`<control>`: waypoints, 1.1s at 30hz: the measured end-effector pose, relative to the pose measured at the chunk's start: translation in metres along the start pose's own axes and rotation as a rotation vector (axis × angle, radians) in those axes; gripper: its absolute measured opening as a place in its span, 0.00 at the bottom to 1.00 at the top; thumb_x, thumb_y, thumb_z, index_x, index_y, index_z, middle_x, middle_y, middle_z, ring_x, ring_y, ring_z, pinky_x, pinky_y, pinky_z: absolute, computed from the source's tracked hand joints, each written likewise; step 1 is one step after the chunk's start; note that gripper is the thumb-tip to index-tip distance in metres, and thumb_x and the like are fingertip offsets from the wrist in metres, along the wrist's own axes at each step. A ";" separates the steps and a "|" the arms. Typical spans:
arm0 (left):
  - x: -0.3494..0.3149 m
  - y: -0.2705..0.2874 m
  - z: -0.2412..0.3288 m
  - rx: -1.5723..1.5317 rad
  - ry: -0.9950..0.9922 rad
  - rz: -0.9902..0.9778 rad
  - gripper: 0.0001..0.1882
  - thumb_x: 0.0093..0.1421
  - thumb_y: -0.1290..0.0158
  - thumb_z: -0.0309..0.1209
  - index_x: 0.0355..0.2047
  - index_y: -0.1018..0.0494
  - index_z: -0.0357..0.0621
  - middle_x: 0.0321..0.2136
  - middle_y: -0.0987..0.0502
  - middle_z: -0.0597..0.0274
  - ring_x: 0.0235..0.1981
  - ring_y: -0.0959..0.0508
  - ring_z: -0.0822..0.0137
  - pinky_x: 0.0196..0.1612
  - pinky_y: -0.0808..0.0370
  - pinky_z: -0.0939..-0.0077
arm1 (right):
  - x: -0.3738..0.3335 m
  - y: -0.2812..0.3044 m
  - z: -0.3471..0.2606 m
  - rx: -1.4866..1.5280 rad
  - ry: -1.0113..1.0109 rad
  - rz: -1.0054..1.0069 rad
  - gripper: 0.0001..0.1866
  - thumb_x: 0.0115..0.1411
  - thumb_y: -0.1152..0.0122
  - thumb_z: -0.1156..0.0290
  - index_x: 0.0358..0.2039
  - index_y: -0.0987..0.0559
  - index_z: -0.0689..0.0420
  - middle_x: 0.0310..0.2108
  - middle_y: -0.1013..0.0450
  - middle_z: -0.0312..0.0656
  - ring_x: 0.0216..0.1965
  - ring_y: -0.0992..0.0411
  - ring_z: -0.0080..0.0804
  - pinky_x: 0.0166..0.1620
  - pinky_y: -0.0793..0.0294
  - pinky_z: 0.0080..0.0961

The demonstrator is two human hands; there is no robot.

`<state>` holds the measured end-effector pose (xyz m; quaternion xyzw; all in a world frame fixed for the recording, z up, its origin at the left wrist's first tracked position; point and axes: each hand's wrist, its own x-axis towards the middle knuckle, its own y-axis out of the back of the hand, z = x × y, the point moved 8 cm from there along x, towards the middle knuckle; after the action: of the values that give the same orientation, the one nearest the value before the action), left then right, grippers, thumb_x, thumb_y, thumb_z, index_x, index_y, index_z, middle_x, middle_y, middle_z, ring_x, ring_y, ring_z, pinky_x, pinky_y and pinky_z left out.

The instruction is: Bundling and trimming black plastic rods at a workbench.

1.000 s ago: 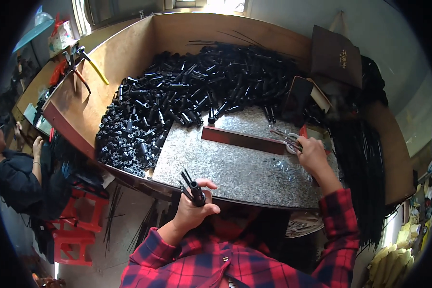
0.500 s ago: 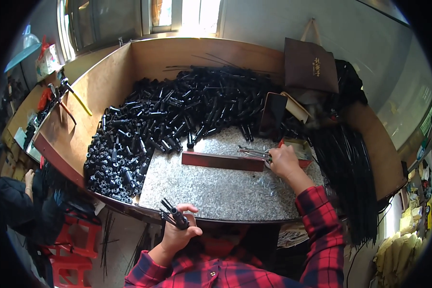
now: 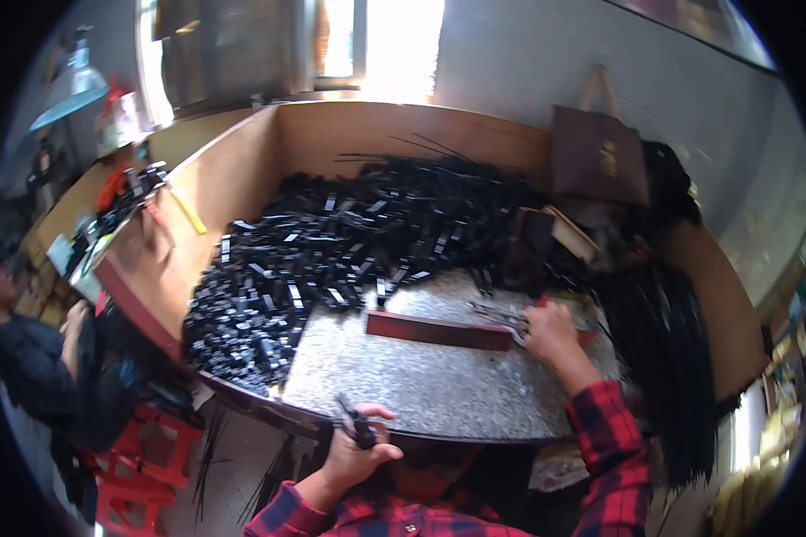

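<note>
My left hand [image 3: 356, 455], at the near edge of the stone work slab [image 3: 421, 385], is closed round a few short black tubular parts [image 3: 360, 431]. They stick up between thumb and fingers; blur hides their detail. Over the slab's right side, my right hand [image 3: 553, 336] has its fingers curled on the end of a slim silvery metal tool [image 3: 497, 313]; its exact kind is unclear. Left of that hand lies a long dark-red bar [image 3: 439, 331]. Just beyond the fingers is a small open box [image 3: 585, 313], partly covered by the hand.
Black tubular parts [image 3: 358, 224] heap behind and left of the slab inside wooden walls [image 3: 412, 125]. Long black strips [image 3: 658, 358] hang over the right side. A dark phone-like slab [image 3: 528, 246] leans behind. Pliers [image 3: 186, 208] hang on the left wall. Another person [image 3: 36, 358] sits left, near red stools [image 3: 143, 497].
The whole view has shifted and blurred, so the scene sits lower and further right. Both hands keep nearly the same places over the table, with the same things in or under their fingers.
</note>
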<state>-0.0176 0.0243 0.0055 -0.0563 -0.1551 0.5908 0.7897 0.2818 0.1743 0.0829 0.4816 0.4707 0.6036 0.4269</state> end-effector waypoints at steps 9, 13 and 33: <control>0.005 -0.049 0.016 0.091 0.058 -0.177 0.38 0.49 0.34 0.30 0.59 0.38 0.44 0.19 0.45 0.79 0.22 0.44 0.84 0.27 0.43 0.89 | -0.070 0.007 -0.097 1.172 0.012 -0.269 0.07 0.59 0.47 0.72 0.31 0.23 0.62 0.21 0.27 0.38 0.24 0.31 0.23 0.28 0.32 0.24; 0.004 -0.050 0.014 0.157 0.057 -0.166 0.39 0.50 0.35 0.33 0.60 0.39 0.44 0.18 0.44 0.76 0.22 0.43 0.82 0.27 0.41 0.87 | -0.087 0.031 -0.150 1.112 0.174 -0.342 0.08 0.59 0.44 0.69 0.31 0.24 0.61 0.21 0.29 0.44 0.23 0.31 0.26 0.28 0.32 0.25; 0.008 -0.033 0.020 0.069 0.002 -0.031 0.31 0.53 0.39 0.23 0.56 0.38 0.42 0.18 0.39 0.81 0.21 0.39 0.87 0.27 0.40 0.88 | -0.090 0.055 -0.173 1.228 0.163 -0.025 0.11 0.59 0.40 0.65 0.27 0.24 0.60 0.15 0.40 0.38 0.18 0.41 0.25 0.23 0.40 0.29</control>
<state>0.0083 0.0207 0.0352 -0.0271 -0.1346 0.5833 0.8006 0.1238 0.0496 0.1044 0.5861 0.7689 0.2521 0.0417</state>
